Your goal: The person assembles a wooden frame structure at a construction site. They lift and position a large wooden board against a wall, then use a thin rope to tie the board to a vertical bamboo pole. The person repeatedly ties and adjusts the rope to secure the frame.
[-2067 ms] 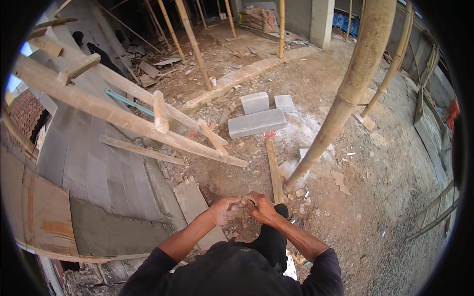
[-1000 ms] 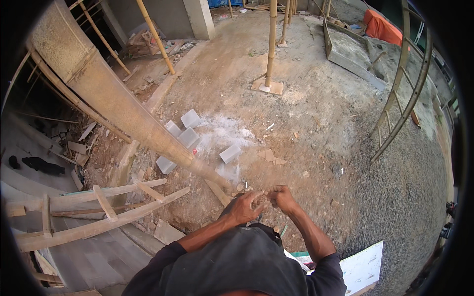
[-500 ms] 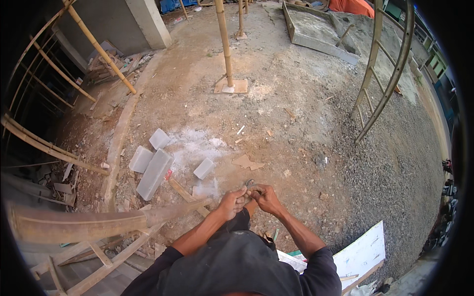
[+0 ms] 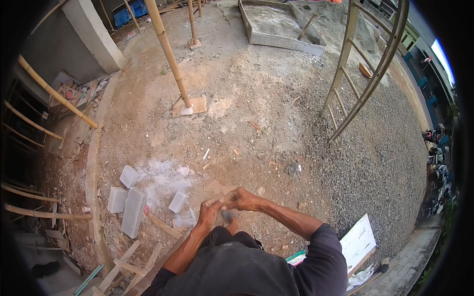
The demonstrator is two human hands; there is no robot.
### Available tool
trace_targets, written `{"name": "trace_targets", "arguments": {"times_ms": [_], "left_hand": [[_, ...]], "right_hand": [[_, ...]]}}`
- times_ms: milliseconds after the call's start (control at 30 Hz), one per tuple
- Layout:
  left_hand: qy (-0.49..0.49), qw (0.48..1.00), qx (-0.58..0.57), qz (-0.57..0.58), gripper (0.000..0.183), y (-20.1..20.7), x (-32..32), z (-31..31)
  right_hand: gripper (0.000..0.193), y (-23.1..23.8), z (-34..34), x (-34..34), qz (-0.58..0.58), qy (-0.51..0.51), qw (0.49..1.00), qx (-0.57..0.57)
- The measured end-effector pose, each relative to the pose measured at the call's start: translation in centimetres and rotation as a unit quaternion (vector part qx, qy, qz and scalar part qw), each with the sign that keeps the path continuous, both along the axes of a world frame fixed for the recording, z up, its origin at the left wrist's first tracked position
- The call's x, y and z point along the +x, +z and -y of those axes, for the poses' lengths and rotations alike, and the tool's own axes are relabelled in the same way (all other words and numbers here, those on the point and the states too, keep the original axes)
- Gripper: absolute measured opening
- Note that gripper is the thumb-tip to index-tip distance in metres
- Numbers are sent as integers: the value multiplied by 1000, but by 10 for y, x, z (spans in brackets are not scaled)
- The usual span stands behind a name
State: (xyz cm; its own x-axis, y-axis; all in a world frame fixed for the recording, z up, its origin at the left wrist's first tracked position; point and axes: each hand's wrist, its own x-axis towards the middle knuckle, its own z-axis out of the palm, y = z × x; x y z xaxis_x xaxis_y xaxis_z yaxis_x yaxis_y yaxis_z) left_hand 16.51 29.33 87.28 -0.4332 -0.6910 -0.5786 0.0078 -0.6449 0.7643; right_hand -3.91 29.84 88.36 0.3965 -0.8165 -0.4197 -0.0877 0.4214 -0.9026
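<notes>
My left hand (image 4: 210, 211) and my right hand (image 4: 241, 200) are close together in front of my body, fingertips meeting in a pinch. Whatever lies between the fingers, if anything, is too small to make out. Below the hands part of a foot (image 4: 232, 226) shows on the dirt. Just beyond them lies a torn flat brown scrap (image 4: 219, 187). To the left of my hands a small pale block (image 4: 178, 202) rests by white powder (image 4: 158, 180); farther left a long pale block (image 4: 134, 212) lies among smaller ones.
A bamboo post (image 4: 170, 59) stands on a board ahead. At the right a bamboo ladder (image 4: 345, 74) rises from grey gravel (image 4: 380, 167). A shallow mixing trough (image 4: 284, 44) sits at the back. A wooden frame (image 4: 131, 266) is at lower left, a white board (image 4: 358, 241) at lower right.
The view has turned right, so blocks, post and ladder appear farther left. My hands stay together, with the right forearm reaching more sideways. The large wooden beam at lower left has mostly left view.
</notes>
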Motion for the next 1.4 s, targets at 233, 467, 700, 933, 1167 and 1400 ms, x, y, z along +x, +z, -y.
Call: {"name": "trace_targets", "arguments": {"times_ms": [233, 467, 700, 933, 1167, 1400], "left_hand": [[-9, 982, -176, 68, 34, 3, -38, 59], [58, 951, -299, 50, 36, 31, -56, 96], [126, 980, -152, -20, 32, 23, -64, 152], [215, 918, -324, 76, 31, 31, -96, 224], [317, 894, -270, 168, 39, 34, -81, 264], [428, 870, -193, 150, 33, 9, -36, 273]], "right_hand": [[25, -7, 32, -20, -431, 52, 776, -458], [20, 32, 86, -34, -126, -97, 983, -96], [18, 33, 154, -55, -195, -12, 846, -495], [21, 24, 291, -90, 115, 85, 983, 116], [21, 24, 371, -45, -14, 291, 844, -450], [22, 7, 414, 18, -82, 394, 558, -726]]}}
